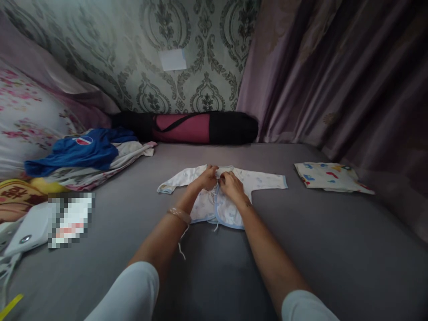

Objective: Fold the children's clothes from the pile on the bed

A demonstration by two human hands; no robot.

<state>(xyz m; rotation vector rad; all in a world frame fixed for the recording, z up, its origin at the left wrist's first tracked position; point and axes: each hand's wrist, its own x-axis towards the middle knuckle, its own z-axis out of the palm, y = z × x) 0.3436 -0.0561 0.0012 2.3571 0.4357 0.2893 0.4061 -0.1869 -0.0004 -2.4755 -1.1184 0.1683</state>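
Observation:
A small white baby top [264, 180] with pale prints and light blue edging lies spread on the grey sheet [317, 249], its sleeves stretched out to both sides. Near its neckline my left hand [208, 176] and my right hand [231, 183] are close together, fingers bent and pinched at the front closure. They appear to hold the thin white ties there, though the fingertips are too small to make out fully. Other white ties hang loose below the hem and beside my left wrist, which wears a bangle [179, 216].
A red and black rolled bag [187, 128] lies along the patterned wall. Blue clothing [80, 149] and a floral pillow [26, 120] are at the left, with a white device [33, 227] nearer. Folded printed cloth [331, 177] lies at the right by purple curtains [294, 76].

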